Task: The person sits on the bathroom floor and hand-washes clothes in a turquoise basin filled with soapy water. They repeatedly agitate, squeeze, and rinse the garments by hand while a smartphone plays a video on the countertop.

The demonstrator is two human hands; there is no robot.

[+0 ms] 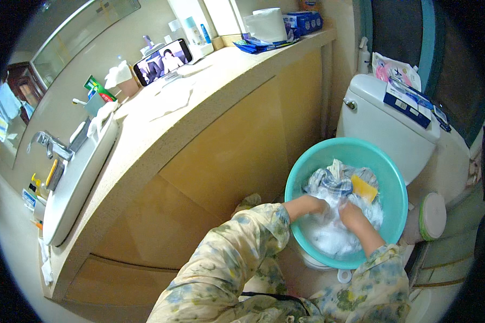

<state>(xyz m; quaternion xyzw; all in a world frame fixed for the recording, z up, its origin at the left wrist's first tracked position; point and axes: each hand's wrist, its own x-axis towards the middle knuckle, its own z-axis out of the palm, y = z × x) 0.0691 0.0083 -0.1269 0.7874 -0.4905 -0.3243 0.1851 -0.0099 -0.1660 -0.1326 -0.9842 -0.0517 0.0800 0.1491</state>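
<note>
A turquoise plastic basin (402,210) stands in front of me, holding wet laundry and white suds (332,238). Inside it, my left hand (316,205) and my right hand (352,216) are close together, knuckles toward each other. Both have curled fingers around white sudsy cloth (334,208); foam and blur hide the fingertips. A blue-and-white plaid cloth (330,181) is bunched just beyond my hands. On the laundry, beyond my right hand, rests a yellow bar of soap (364,188).
Behind the basin is a white toilet tank (382,117) with packages on its lid. A lidded round container (434,216) stands to the right. At left, a curved countertop (210,84) carries a propped smartphone (163,62), a toilet paper roll (266,26) and a washbasin (81,181).
</note>
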